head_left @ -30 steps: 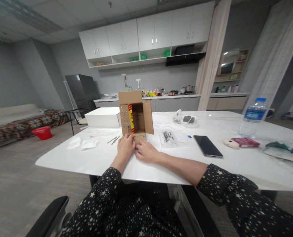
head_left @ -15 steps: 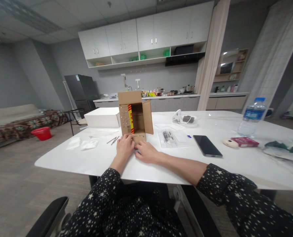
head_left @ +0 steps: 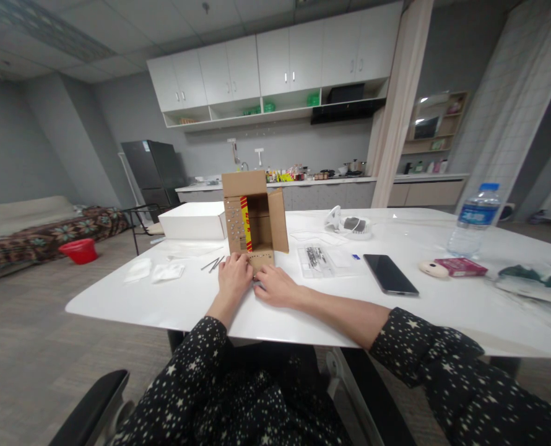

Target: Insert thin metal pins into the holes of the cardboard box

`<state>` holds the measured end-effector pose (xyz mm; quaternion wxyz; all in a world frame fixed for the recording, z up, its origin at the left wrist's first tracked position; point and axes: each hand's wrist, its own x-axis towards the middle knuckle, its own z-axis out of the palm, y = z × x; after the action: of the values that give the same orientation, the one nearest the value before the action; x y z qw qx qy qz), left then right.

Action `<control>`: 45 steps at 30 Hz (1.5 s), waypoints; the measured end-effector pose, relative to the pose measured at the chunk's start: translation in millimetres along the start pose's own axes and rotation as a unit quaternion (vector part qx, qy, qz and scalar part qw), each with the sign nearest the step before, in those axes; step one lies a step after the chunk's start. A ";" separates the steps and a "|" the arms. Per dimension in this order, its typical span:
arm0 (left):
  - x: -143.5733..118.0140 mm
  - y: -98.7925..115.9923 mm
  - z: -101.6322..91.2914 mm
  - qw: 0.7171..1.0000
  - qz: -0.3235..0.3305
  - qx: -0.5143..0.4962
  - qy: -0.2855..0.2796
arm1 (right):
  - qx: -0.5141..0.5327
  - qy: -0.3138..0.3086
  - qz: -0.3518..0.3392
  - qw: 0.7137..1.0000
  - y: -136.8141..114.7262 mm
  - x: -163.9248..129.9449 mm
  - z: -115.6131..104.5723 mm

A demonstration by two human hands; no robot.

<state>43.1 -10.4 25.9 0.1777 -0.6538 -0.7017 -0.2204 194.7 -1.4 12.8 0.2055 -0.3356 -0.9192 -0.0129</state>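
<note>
Our box (head_left: 259, 220) stands open on the worktop (head_left: 173, 306), left flap (head_left: 234, 233) dotted, near flap (head_left: 265, 257) partly; what's left is unclear. Our left hand (head_left: 234, 274) and right hand (head_left: 274, 285) rest there (either grip's hold we cannot tell).

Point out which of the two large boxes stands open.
The brown cardboard box with the red-and-yellow strip: its flaps are spread, showing its inside, while the white box looks closed.
</note>
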 end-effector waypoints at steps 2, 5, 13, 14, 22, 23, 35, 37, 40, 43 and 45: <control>-0.1 -0.1 0.2 1.000 0.002 0.001 0.000 | -0.001 0.000 0.001 1.000 -0.1 0.1 -0.5; -0.3 -0.2 0.4 1.000 0.004 0.005 0.002 | -0.002 0.000 0.001 1.000 -0.2 0.2 -0.4; -0.2 -1.5 3.0 1.000 0.016 -0.003 0.003 | -0.010 0.000 -0.002 1.000 -0.1 0.6 0.4; 0.1 -1.7 3.6 1.000 0.022 -0.008 0.000 | -0.010 0.000 -0.002 1.000 -0.2 0.7 0.2; 1.2 -3.1 6.2 0.997 0.056 -0.055 -0.015 | -0.013 0.008 -0.010 1.000 1.8 1.4 2.8; 1.0 -3.2 6.0 0.997 0.057 -0.058 -0.015 | -0.013 0.009 -0.010 1.000 1.9 1.4 3.1; -1.0 -3.1 3.4 0.995 0.053 -0.076 -0.021 | -0.009 0.008 -0.004 1.000 1.2 1.4 2.6; -1.1 -3.1 3.6 0.995 0.052 -0.081 -0.023 | -0.007 0.009 -0.006 1.000 1.7 1.5 3.3; -1.0 -3.4 3.7 0.995 0.053 -0.083 -0.025 | -0.005 0.010 -0.007 1.000 2.2 1.6 4.3; -1.0 -3.8 3.9 0.995 0.054 -0.083 -0.025 | -0.004 0.012 -0.005 1.000 2.4 1.8 4.9; -1.2 -4.1 4.1 0.995 0.055 -0.083 -0.026 | -0.003 0.012 -0.005 1.000 2.4 1.9 5.3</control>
<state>39.2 -9.5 21.5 0.1169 -0.7092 -0.6485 -0.2507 193.0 2.4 8.4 0.2156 -0.3318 -0.9182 -0.0208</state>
